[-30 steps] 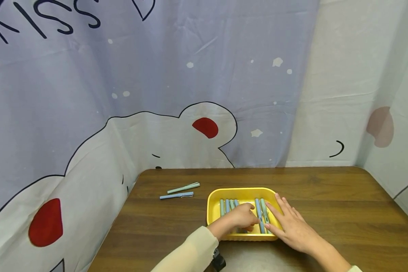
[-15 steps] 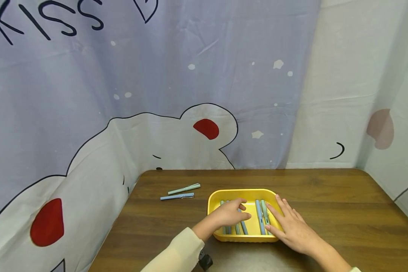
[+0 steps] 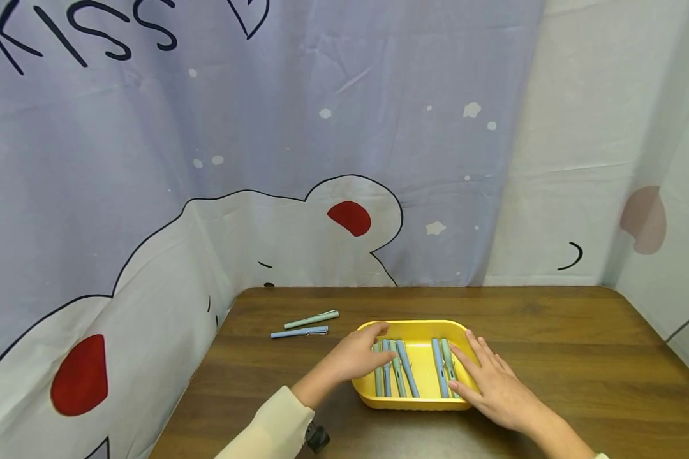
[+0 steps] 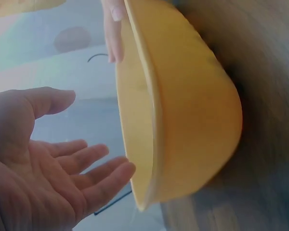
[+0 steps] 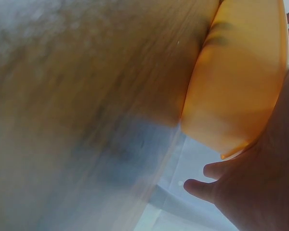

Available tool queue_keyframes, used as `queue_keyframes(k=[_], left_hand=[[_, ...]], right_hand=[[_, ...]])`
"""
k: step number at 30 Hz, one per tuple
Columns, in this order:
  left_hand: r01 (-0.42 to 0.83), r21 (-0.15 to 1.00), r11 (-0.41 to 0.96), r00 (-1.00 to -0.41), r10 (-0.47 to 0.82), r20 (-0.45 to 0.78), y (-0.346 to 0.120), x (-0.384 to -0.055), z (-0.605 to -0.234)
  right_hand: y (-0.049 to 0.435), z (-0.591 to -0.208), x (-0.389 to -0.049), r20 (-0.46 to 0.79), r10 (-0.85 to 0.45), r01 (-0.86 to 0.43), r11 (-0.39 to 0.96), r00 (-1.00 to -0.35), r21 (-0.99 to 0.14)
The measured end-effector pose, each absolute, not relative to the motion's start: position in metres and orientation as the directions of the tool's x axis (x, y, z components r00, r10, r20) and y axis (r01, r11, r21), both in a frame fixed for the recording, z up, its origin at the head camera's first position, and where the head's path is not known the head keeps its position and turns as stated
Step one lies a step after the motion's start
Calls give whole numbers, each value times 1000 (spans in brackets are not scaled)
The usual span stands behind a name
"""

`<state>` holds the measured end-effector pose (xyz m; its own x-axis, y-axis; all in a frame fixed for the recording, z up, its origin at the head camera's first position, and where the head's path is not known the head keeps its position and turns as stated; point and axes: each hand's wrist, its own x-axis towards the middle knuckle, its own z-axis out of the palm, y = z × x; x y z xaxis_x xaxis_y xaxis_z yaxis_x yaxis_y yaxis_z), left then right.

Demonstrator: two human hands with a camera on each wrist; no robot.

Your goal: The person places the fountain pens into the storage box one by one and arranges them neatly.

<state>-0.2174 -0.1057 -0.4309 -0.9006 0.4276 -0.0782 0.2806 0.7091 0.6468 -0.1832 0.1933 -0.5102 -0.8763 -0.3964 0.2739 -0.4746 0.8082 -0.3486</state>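
Note:
A yellow tray [image 3: 419, 403] stands on the table with capped pens lying lengthwise in it. Green and blue pens [image 3: 406, 368] alternate in its left part. A blue pen [image 3: 439, 368] and a green pen [image 3: 446, 354] lie side by side toward the right. My left hand [image 3: 356, 354] hovers over the tray's left end and hides part of the pens there; in the left wrist view its palm is bare, the fingers spread loosely near the rim [image 4: 155, 110]. My right hand [image 3: 496, 386] rests along the right rim with its fingers extended, the thumb reaching inside by the green pen.
On the wooden table [image 3: 252, 382], left of the tray, lie a loose green pen [image 3: 311, 319] and a loose blue pen [image 3: 300, 331]. A printed curtain [image 3: 275, 242] hangs behind the table's back edge.
My left hand has drawn leftward from the tray's middle to its left end, uncovering the left group of pens. The rightmost pen of that group now slants. My right hand stays at the rim.

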Motion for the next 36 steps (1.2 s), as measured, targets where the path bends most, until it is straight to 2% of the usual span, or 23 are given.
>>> queue_keyframes(k=[11,36], left_hand=[[312,517,797,-936,352,21,-149,-224,-440],[288,411,865,-958,254,136,-237,-252,-479]], right_hand=[[193,-509,-183,269,-394,-471,809,-879,-353],[193,-510,-182,264,-389,-462,824,-883,-328]])
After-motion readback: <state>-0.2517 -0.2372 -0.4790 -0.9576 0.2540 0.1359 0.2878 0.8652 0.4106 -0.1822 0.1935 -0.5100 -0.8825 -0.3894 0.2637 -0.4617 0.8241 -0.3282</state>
